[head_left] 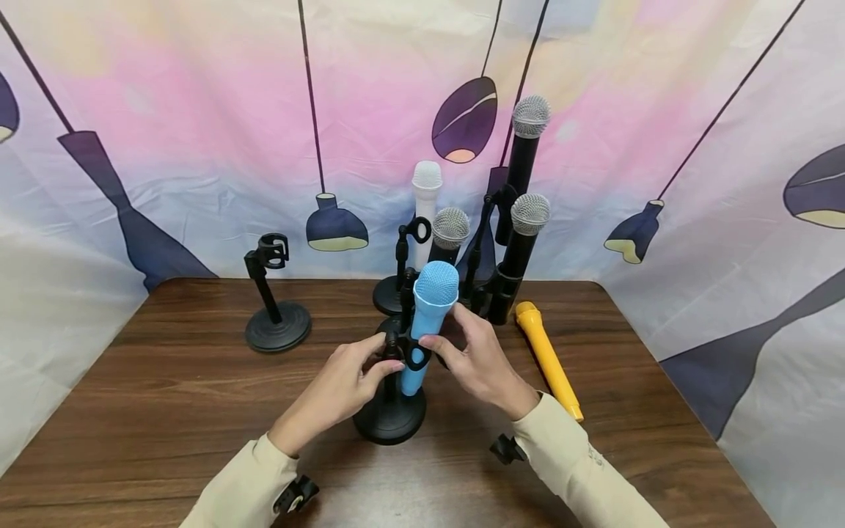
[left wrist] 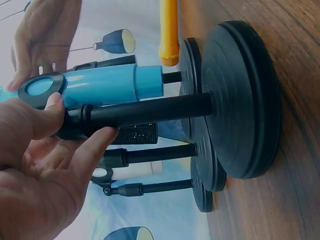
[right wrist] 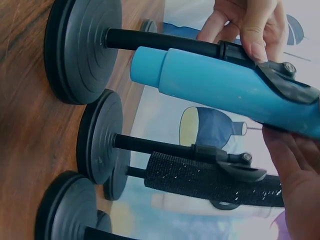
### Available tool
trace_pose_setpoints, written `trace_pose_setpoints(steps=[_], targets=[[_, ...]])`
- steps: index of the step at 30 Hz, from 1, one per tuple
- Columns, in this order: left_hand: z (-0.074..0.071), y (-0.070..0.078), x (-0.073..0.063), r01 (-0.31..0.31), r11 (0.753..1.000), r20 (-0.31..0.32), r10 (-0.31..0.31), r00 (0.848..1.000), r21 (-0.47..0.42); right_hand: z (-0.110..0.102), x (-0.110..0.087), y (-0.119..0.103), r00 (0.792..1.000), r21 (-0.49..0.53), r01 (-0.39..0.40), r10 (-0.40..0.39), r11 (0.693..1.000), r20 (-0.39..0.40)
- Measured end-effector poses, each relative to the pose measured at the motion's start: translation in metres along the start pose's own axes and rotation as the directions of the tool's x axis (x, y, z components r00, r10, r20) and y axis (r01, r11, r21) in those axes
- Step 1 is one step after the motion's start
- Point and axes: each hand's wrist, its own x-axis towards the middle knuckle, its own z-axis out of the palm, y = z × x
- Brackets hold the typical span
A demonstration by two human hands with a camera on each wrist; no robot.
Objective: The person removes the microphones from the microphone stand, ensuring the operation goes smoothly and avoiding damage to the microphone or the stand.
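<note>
A light blue microphone (head_left: 432, 304) sits slightly tilted in the ring clip of a black desk stand (head_left: 389, 422), its mesh head upward. My left hand (head_left: 350, 378) grips the top of that stand's pole, just beside the clip; in the left wrist view the thumb lies by the ring. From the other side my right hand (head_left: 482, 359) holds the blue microphone around its body near the clip, thumb in front. The handle's lower end (right wrist: 147, 67) hangs beside the pole, above the round base (right wrist: 82, 47). Some right fingers are hidden behind the microphone.
A yellow microphone (head_left: 551, 363) lies on the wooden table (head_left: 165, 411) to the right. Behind the hands stand black microphones (head_left: 521, 235) and a white microphone (head_left: 426, 192) among black stands. Another stand (head_left: 277, 323) is at the back left. A patterned cloth (head_left: 218, 147) hangs behind.
</note>
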Motion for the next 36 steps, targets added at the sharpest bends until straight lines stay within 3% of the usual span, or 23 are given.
trace_pose_setpoints(steps=[5, 15, 18, 27, 36], targets=[[-0.0024, 0.0002, 0.0004, 0.014, 1.000, 0.034, -0.014, 0.999, -0.013, -0.0033, 0.0015, 0.0042, 0.999, 0.154, -0.018, 0.012, 0.988, 0.043], [-0.0020, 0.0001, -0.0002, 0.017, 1.000, 0.042, -0.016, 0.999, -0.026, -0.0042, 0.0022, -0.0015, 0.999, -0.065, 0.032, -0.032, 0.997, 0.003], [-0.0018, 0.0000, -0.0006, 0.018, 0.999, 0.044, -0.017, 0.999, -0.030, -0.0051, 0.0026, -0.0029, 0.999, -0.052, 0.036, -0.035, 0.998, 0.012], [-0.0009, 0.0006, 0.0000, 0.011, 1.000, 0.032, -0.011, 0.999, -0.018, -0.0060, -0.0009, 0.0054, 0.998, 0.122, -0.038, 0.031, 0.992, 0.058], [0.0008, -0.0013, -0.0003, -0.004, 1.000, 0.010, 0.004, 1.000, -0.016, -0.0050, -0.0002, 0.0012, 0.999, -0.010, -0.027, 0.027, 1.000, 0.017]])
